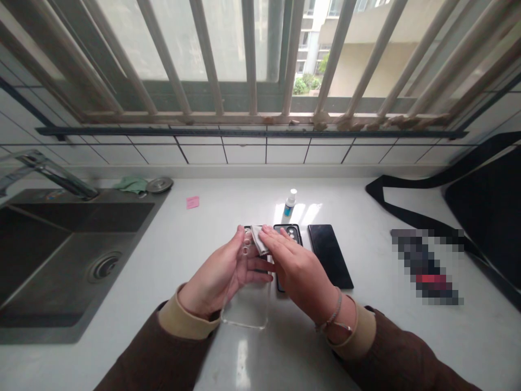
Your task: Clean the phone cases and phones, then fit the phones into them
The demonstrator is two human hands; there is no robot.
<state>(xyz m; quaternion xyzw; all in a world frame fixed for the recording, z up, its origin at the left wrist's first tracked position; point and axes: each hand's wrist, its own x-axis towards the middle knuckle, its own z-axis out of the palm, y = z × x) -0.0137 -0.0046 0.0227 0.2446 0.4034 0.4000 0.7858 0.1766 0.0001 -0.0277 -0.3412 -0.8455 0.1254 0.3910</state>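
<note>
cloth [259,240] partly hidden by right hand [292,265]

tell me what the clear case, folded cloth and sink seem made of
Clear case: probably glossy plastic; the left hand shows through and its edges glint. Cloth: likely matte fabric, folded under the right hand. Sink: apparently metal, from its dull grey sheen.

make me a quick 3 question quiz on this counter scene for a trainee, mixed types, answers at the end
1. Which hand has its fingers on the pale cloth?
2. True or false: the pink note lies between the sink and the spray bottle.
3. Fill in the blank: the left hand holds a clear phone ____.

Key:
1. The right hand
2. True
3. case
</note>
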